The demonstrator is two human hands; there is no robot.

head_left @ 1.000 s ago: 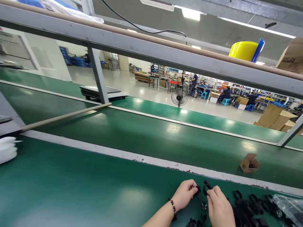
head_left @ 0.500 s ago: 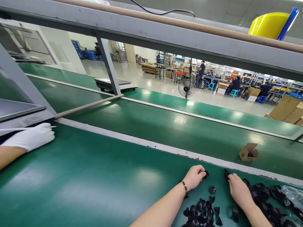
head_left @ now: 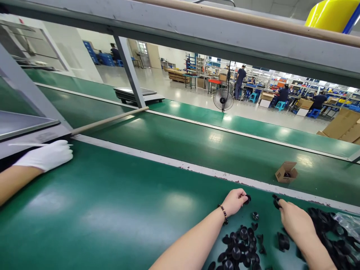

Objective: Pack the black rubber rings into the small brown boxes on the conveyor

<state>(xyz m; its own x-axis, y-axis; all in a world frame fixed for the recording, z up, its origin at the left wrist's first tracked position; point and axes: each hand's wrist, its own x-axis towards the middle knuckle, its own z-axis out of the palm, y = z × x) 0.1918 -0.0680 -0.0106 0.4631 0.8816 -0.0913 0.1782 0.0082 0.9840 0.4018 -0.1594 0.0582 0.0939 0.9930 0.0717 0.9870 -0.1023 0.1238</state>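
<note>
My left hand (head_left: 235, 202), with a beaded bracelet at the wrist, pinches a small black round part (head_left: 248, 199) over the green work surface. My right hand (head_left: 296, 219) grips another black part (head_left: 276, 202) between thumb and fingers; its exact shape is partly hidden. Between and below the hands lie a single round black piece (head_left: 255, 216) with a shiny face and a larger black piece (head_left: 282, 241). A loose pile of black parts (head_left: 239, 245), round with curved flaps, lies by my left forearm. Beyond my right hand spreads a second black heap (head_left: 326, 228).
A clear plastic bag (head_left: 345, 223) rests on the right heap. An opened small carton (head_left: 286, 173) sits on the green belt (head_left: 191, 138) behind the pale rail (head_left: 157, 159). At far left, a co-worker's white-gloved hand (head_left: 46, 155) holds a thin white stick. A shelf beam (head_left: 197, 30) crosses overhead.
The carton has shifted left along the belt. My right hand has moved slightly right with its black part, while my left stays nearly in place. The view has tilted slightly downward.
</note>
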